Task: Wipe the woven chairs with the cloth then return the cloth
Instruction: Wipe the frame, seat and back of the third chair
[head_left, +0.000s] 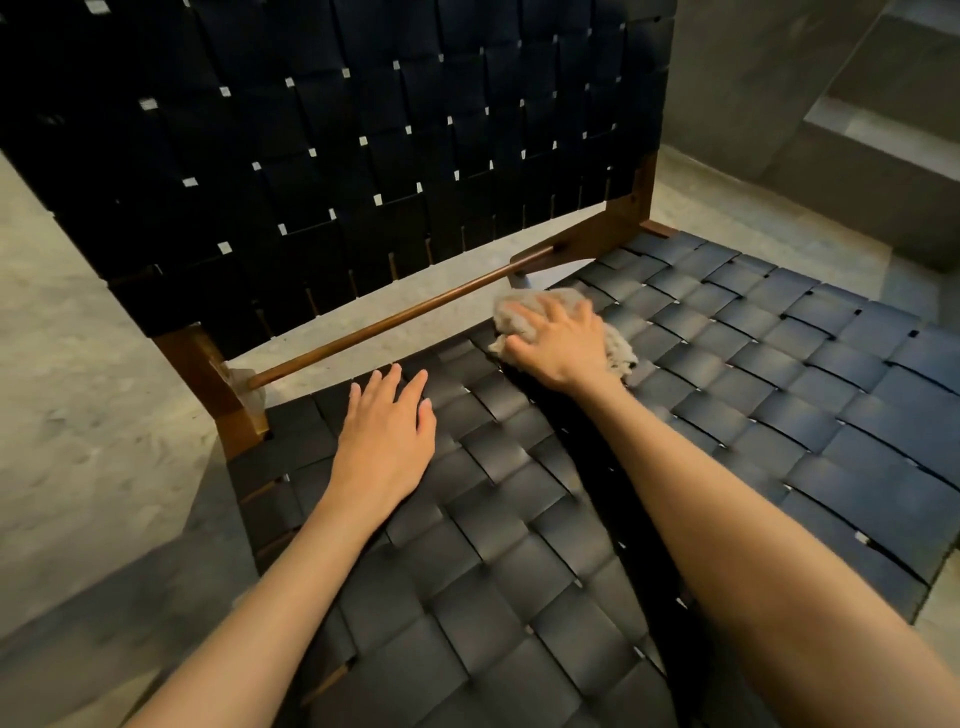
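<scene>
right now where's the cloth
In the head view the cloth lies under the right hand, pressed onto the woven seat near its back edge, just before the wooden rail.

You have one woven chair (597, 493) in front of you, with one seat and one backrest (363, 145) of dark straps. One wooden rail (395, 319) runs across at the far edge of the seat. You see one cloth (550, 304), and two hands: your left hand (387, 441) and your right hand (563, 345).
</scene>
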